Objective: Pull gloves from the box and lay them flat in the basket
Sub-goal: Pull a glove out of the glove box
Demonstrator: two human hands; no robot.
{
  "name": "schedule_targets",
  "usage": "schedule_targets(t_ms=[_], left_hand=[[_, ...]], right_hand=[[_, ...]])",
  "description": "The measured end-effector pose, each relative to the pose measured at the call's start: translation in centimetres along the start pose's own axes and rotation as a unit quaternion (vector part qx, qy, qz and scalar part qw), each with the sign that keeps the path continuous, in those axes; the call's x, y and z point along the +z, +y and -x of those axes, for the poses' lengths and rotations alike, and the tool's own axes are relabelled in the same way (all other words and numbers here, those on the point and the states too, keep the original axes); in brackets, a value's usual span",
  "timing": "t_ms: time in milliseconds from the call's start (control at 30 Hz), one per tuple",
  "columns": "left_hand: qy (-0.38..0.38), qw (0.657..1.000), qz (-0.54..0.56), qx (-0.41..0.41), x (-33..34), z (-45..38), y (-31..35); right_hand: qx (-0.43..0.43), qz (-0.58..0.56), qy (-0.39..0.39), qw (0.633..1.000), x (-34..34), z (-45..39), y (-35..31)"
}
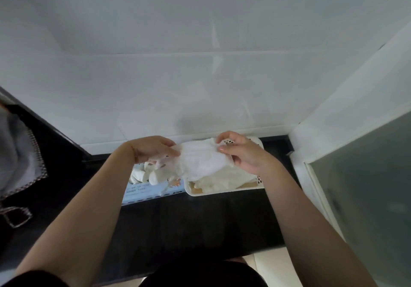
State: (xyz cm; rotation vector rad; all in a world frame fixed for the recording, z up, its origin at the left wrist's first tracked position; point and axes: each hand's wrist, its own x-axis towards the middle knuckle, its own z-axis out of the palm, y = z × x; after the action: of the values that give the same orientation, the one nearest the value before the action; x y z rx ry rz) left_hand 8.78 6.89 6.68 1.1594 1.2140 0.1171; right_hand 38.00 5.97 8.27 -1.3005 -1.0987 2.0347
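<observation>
Both forearms reach out from the bottom of the head view across the dark desk [200,220] and meet near the wall. Between them a thin white glove [200,160] is stretched: the left hand [151,148] pinches one end, the right hand [240,153] pinches the other between thumb and fingertips. Pulling it taut from both ends likely smooths the creases so it will lie flat.

Just under the left hand sits the blue box [151,192], more gloves bunched at its opening, placed where that hand can draw the next one. Under the right hand, touching the box's side, stands the white basket [222,191]; pale gloves already lie piled in it. The held glove hangs partly over the basket, so lowering it looks like the next step.

Far beyond the left hand, a grey cloth [20,153] lies on the desk.
</observation>
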Motion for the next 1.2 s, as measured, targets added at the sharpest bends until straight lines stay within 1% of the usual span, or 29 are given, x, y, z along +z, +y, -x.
schedule_targets(t_ms=[67,133,167,233,300,367,467,533,600,733,800,833,900,933,1000,1033,1067,1100,1167,1200], left_hand=[[0.017,0.996,-0.079,-0.036,0.1,-1.0,0.9],[0.029,0.984,-0.162,-0.066,0.8,-2.5,1.7],[0.023,0.976,-0.204,-0.075,1.6,-3.5,2.3],[0.014,0.948,-0.309,-0.078,3.4,-5.5,3.1],[0.035,0.913,-0.401,-0.063,5.3,-7.7,3.5],[0.063,0.896,-0.436,-0.051,6.6,-9.8,3.3],[0.101,0.885,-0.451,-0.052,7.9,-11.9,2.9],[0.126,0.870,-0.475,-0.051,8.4,-12.9,2.6],[0.137,0.842,-0.518,-0.065,8.7,-13.6,2.2],[0.161,0.771,-0.608,-0.099,9.7,-13.9,1.8],[0.192,0.746,-0.626,-0.117,10.3,-13.4,2.2],[0.220,0.742,-0.623,-0.117,10.6,-13.2,2.4],[0.278,0.746,-0.600,-0.083,11.4,-12.8,2.9],[0.284,0.755,-0.589,-0.057,12.0,-12.8,3.0],[0.234,0.795,-0.559,0.000,13.7,-13.0,2.8],[0.198,0.818,-0.540,0.005,14.7,-13.1,2.6],[0.171,0.832,-0.527,-0.013,15.4,-13.4,2.2],[0.160,0.843,-0.512,-0.035,15.7,-13.5,1.8],[0.155,0.857,-0.485,-0.084,16.0,-13.9,0.5],[0.154,0.862,-0.474,-0.095,16.0,-14.0,0.1]], right_hand=[[0.040,0.017,-0.011,0.999,-1.3,-0.7,0.8],[0.070,0.072,0.007,0.995,-2.6,-1.1,1.8],[0.082,0.108,0.022,0.990,-3.4,-1.3,2.3],[0.109,0.180,0.046,0.977,-4.7,-1.6,3.4],[0.131,0.245,0.065,0.958,-6.0,-1.8,4.4],[0.134,0.302,0.076,0.941,-7.2,-2.1,5.0],[0.126,0.367,0.079,0.918,-8.3,-2.7,5.4],[0.125,0.405,0.083,0.902,-8.7,-3.3,5.6],[0.125,0.434,0.086,0.888,-9.1,-3.8,6.0],[0.113,0.488,0.092,0.861,-9.7,-4.4,6.7],[0.100,0.520,0.087,0.844,-9.8,-4.6,6.7],[0.094,0.538,0.083,0.833,-9.9,-4.6,6.8],[0.082,0.570,0.078,0.814,-10.0,-4.8,6.7],[0.079,0.580,0.077,0.807,-9.9,-4.9,6.7],[0.072,0.603,0.075,0.791,-9.8,-5.0,6.9],[0.066,0.618,0.076,0.779,-9.7,-5.0,6.9],[0.061,0.634,0.077,0.767,-9.7,-4.9,7.0],[0.059,0.648,0.079,0.755,-9.5,-4.8,7.1],[0.064,0.676,0.087,0.729,-9.4,-4.4,7.3],[0.068,0.687,0.094,0.717,-9.3,-4.1,7.3]])
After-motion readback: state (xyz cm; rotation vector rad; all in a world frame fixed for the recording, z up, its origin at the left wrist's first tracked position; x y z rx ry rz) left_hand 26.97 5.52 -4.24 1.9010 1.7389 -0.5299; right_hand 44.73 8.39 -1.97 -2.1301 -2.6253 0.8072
